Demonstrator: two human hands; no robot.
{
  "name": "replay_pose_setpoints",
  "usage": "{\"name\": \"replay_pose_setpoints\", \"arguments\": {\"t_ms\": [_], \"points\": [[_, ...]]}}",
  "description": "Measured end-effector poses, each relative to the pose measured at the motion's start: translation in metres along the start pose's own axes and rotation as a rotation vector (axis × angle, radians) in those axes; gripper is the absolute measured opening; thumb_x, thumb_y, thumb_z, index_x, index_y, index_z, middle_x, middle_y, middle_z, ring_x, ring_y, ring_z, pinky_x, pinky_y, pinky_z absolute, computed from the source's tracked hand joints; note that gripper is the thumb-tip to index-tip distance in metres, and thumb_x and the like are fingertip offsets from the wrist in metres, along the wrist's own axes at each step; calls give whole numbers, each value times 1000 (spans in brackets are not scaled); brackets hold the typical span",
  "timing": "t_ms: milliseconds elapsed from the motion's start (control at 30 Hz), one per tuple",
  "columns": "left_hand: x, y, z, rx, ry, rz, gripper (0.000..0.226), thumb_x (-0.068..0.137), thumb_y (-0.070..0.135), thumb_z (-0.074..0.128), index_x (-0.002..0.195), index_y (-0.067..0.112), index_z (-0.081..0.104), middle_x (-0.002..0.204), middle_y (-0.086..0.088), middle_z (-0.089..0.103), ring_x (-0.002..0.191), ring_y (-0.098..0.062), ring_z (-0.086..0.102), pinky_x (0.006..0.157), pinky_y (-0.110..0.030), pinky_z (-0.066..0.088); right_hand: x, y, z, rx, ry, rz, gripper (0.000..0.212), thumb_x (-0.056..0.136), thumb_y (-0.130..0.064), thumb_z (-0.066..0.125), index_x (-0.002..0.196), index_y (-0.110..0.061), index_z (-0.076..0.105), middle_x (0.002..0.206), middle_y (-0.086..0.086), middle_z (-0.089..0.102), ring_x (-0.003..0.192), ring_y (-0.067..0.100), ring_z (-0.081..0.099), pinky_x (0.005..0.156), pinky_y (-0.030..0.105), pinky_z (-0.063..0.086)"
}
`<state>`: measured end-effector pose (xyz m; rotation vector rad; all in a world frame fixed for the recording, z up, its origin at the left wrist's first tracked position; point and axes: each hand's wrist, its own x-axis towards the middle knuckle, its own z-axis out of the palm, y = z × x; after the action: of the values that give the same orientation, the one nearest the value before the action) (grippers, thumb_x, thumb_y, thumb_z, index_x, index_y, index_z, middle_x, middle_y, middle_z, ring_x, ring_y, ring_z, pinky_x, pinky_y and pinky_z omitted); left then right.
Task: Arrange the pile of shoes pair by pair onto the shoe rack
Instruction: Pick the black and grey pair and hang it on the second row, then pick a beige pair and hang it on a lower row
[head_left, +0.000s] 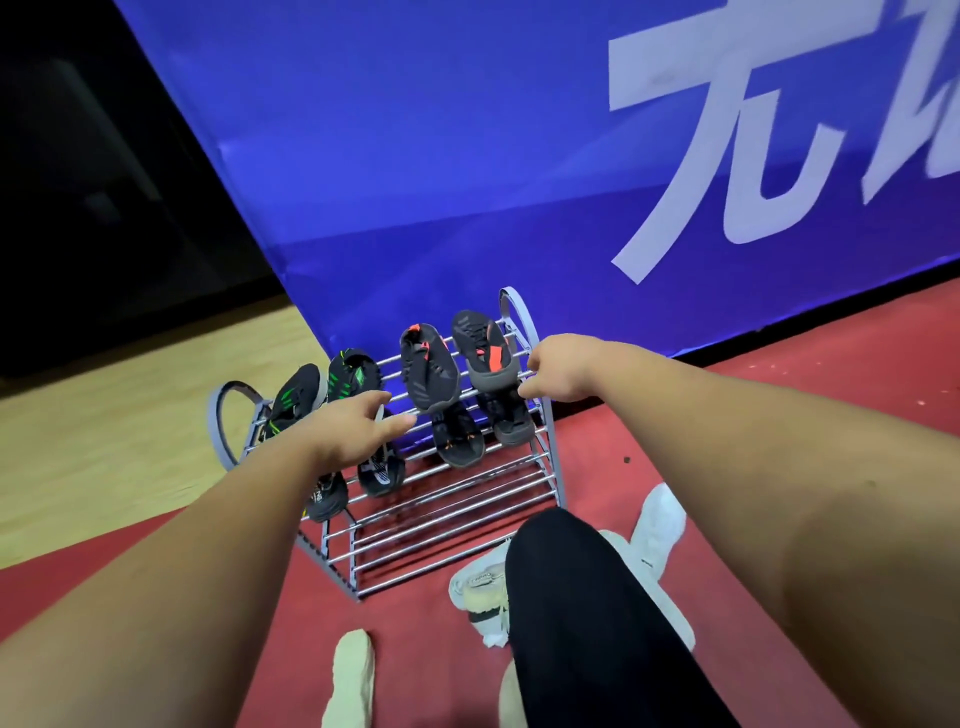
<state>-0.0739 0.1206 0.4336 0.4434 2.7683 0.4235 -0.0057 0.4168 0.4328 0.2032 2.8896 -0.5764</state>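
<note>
Plain black fabric trousers (597, 623) cover the person's leg at 5 o'clock. The left forearm (182, 545) at 8 o'clock and right forearm (753, 441) at 3 o'clock are bare down to the left grip (358, 423) and right grip (563, 371).

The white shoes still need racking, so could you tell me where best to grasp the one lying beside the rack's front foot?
Probably by the collar of the white shoe, coming from above and from the left. Its opening faces up, showing the insole, and the black-clad knee covers its right side.
</note>
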Motion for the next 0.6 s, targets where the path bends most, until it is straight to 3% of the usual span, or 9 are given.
{"name": "replay_pose_setpoints", "arguments": {"t_ms": [167,333,600], "points": [[6,6,8,-5,-8,14,86,89,76,51,159,28,33,159,-5,44,144,-26,44,119,-41,33,5,2,11,-56,-2,17,43,95,-39,59,118,-3,68,120,18,69,97,31,65,77,37,49],[24,-3,34,-23,-55,16,80,94,68,53,158,24,35,158,-5,45,143,-26,46,117,-36,34,25,15,30,-137,-59,75,47,97,-44,58,116,-3,70,117,18,70,107,34,67,89,42,54],[75,-43,105,-27,-173,-55,86,92,74,47,157,18,37,158,-7,45,142,-28,46,118,-38,35,67,42,90,-246,-240,99,38,102,-41,56,112,-7,67,122,16,67,105,32,61,78,29,40]]}}
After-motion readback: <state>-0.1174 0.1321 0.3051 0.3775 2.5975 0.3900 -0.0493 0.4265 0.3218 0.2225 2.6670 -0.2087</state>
